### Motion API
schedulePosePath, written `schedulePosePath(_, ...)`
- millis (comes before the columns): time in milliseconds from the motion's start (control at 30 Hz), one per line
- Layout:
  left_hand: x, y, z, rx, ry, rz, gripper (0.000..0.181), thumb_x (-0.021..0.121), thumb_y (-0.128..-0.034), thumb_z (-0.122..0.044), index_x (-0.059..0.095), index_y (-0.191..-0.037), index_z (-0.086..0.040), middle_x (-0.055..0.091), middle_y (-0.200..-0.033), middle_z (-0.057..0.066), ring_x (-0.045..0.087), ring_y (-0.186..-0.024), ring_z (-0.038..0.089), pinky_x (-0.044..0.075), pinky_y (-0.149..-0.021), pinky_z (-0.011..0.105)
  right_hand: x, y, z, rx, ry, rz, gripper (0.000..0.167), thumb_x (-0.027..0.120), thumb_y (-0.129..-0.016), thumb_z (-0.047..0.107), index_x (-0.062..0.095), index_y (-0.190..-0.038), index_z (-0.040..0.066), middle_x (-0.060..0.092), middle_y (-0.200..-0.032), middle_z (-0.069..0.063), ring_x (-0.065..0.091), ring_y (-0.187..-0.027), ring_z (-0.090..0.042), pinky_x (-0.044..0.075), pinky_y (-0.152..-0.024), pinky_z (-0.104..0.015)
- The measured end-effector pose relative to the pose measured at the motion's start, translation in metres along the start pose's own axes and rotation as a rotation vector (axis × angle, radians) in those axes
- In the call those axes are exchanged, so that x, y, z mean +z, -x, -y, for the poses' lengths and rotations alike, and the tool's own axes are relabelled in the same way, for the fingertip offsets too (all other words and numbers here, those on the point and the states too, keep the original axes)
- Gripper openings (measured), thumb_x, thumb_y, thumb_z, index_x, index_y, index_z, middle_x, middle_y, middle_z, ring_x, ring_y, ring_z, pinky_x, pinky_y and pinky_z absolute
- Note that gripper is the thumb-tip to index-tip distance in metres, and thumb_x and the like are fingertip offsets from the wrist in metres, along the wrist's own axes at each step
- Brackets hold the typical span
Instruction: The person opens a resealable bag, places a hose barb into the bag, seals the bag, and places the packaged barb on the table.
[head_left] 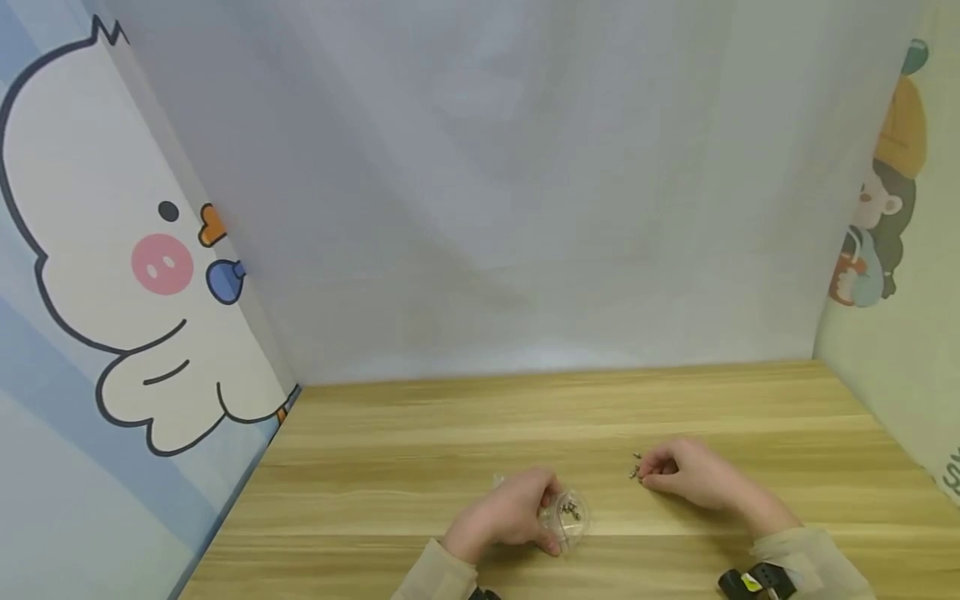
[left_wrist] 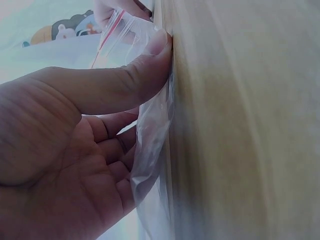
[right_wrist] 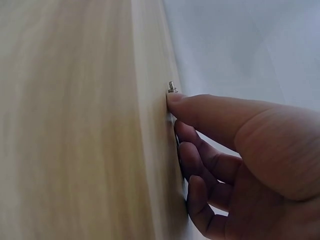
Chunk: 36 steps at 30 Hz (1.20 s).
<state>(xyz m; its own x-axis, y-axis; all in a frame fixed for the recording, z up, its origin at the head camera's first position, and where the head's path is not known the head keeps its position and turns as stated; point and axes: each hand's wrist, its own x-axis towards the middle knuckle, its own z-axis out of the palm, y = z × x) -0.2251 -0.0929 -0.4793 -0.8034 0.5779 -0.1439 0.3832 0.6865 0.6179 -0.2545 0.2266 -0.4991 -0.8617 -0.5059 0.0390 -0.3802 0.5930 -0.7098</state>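
My left hand [head_left: 517, 508] grips a clear plastic zip bag [left_wrist: 152, 125] with a red stripe by its mouth. The thumb [left_wrist: 125, 82] lies along one side of the bag, low over the wooden table. Several small metal screw-like pieces [head_left: 570, 510] show through the rounded clear plastic. To the right, my right hand [head_left: 693, 475] is down at the tabletop, thumb and forefinger together at a small metal screw-like piece [right_wrist: 171, 87] with a narrow, ridged end. The thumb [right_wrist: 200, 107] partly hides it. More such pieces [head_left: 634, 472] lie loose beside the fingertips.
The wood-grain table [head_left: 420, 433] runs back to a pale grey curtain [head_left: 555, 208]. A wall with a cartoon duck [head_left: 97, 225] borders the left side, and a printed wall panel [head_left: 885, 358] the right. A black device [head_left: 757, 582] is strapped at the right wrist.
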Motion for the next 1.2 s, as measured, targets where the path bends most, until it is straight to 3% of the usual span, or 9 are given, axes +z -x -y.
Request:
schedulePosePath(333, -0.0006, -0.0001, -0.0002, 0.014, -0.021, -0.005, 0.058, 0.102, -0.0688, -0.012, 0.058, -0.106, -0.012, 0.052, -0.091, -0.005, 0.046, -0.079, 0.004, 0.045, -0.077, 0.022, -0.0004, 0.0003, -0.0003, -0.024, -0.001, -0.001, 0.009, 0.078, -0.096, 0.009, 0.077, -0.095, 0.018, 0.072, -0.091, 0.011, 0.061, -0.080, -0.002, 0.052, -0.073, -0.027)
schedulePosePath(633, -0.0007, 0.0021, -0.0017, 0.017, -0.020, -0.009, 0.058, 0.103, -0.0682, -0.011, 0.057, -0.104, -0.012, 0.052, -0.090, -0.004, 0.045, -0.078, 0.004, 0.045, -0.076, 0.022, -0.0027, 0.0030, 0.0017, 0.001, 0.001, 0.027, 0.001, 0.078, -0.098, 0.014, 0.078, -0.099, 0.013, 0.071, -0.092, 0.010, 0.061, -0.081, -0.003, 0.052, -0.074, -0.028)
schedulePosePath(800, -0.0021, 0.0024, -0.0026, 0.024, -0.021, -0.006, 0.058, 0.102, -0.0686, -0.011, 0.057, -0.104, -0.011, 0.051, -0.091, -0.004, 0.044, -0.078, 0.004, 0.045, -0.076, 0.022, -0.0048, 0.0045, 0.0026, 0.014, 0.001, 0.036, 0.006, 0.079, -0.098, 0.015, 0.078, -0.102, 0.011, 0.072, -0.095, 0.009, 0.062, -0.084, -0.003, 0.053, -0.076, -0.028)
schedulePosePath(1200, -0.0004, 0.0007, 0.0006, 0.030, -0.014, -0.008, 0.059, 0.103, -0.0672, -0.011, 0.059, -0.106, -0.011, 0.052, -0.091, -0.005, 0.045, -0.079, 0.004, 0.045, -0.077, 0.021, -0.0040, 0.0035, 0.0058, -0.008, 0.026, 0.039, 0.009, 0.080, -0.098, 0.023, 0.077, -0.097, 0.015, 0.072, -0.092, 0.012, 0.063, -0.084, -0.002, 0.054, -0.076, -0.029)
